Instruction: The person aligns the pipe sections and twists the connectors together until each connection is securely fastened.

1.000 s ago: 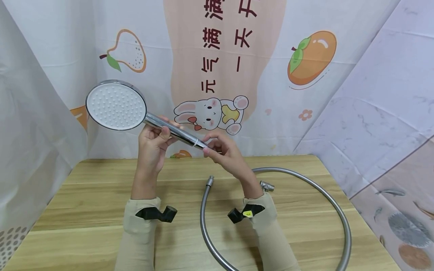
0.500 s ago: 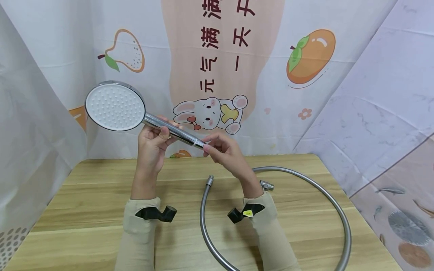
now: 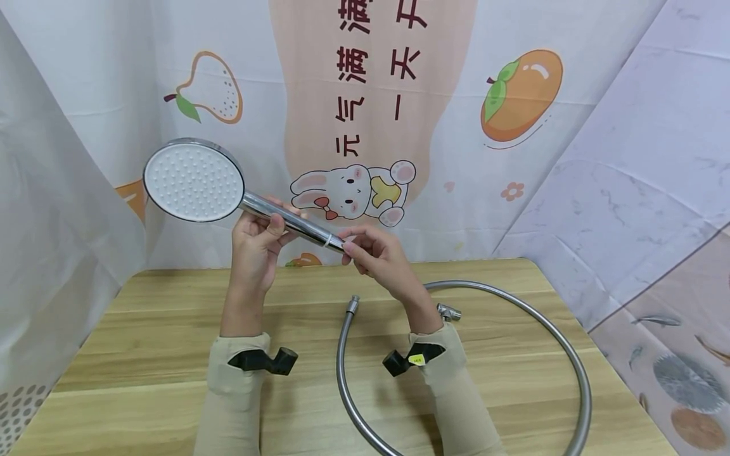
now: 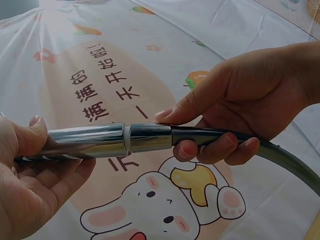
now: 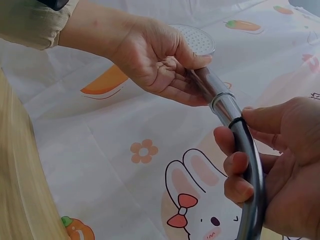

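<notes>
My left hand [image 3: 251, 250] grips the chrome handle of a hand shower [image 3: 194, 180], whose round white nozzle face is turned towards the head camera, at the left. The handle slopes down to the right, held above the table. At its lower end my right hand [image 3: 384, 259] pinches the metal connector [image 4: 150, 136] of a grey shower hose [image 3: 570, 354], thumb along it and fingers curled round the hose just behind. Connector and handle are in line, with a thin pale ring [image 4: 128, 139] between them. Both wrist views show this joint close up.
From my right hand the hose loops over the wooden table [image 3: 142, 354], and its other end fitting [image 3: 353, 304] lies between my forearms. A small chrome valve [image 3: 449, 313] lies by my right wrist. Printed curtains [image 3: 456, 190] stand behind the table.
My right thumb and fingers have shifted slightly at the connector. The hand shower and my left hand stay almost where they were.
</notes>
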Available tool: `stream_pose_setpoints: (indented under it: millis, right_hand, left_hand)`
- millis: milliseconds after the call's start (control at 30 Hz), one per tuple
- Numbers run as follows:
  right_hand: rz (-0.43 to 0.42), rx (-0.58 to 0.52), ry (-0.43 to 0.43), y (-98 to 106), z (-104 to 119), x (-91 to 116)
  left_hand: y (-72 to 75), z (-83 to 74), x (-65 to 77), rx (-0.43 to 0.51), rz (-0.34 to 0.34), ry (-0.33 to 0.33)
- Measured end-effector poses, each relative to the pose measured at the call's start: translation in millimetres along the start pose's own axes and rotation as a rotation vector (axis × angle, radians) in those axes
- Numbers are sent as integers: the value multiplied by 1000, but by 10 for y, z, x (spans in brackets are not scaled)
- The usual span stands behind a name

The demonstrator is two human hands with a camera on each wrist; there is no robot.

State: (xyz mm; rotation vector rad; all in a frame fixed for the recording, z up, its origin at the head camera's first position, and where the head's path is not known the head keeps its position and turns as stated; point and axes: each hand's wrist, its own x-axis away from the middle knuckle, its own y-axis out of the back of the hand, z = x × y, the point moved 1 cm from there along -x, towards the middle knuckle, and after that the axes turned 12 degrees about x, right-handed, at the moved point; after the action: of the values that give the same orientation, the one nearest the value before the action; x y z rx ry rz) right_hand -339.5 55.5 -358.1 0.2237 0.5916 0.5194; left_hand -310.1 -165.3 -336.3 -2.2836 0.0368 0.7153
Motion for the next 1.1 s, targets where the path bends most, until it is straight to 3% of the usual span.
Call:
stream_pose_setpoints:
  millis: [500, 1100]
  right_hand:
    - [-30, 110, 29, -24, 19, -6]
    - [-63, 89, -11, -33, 3, -16]
  left_hand:
    - [14, 4, -3, 4, 8, -5]
    - [18, 5, -11, 12, -10, 6]
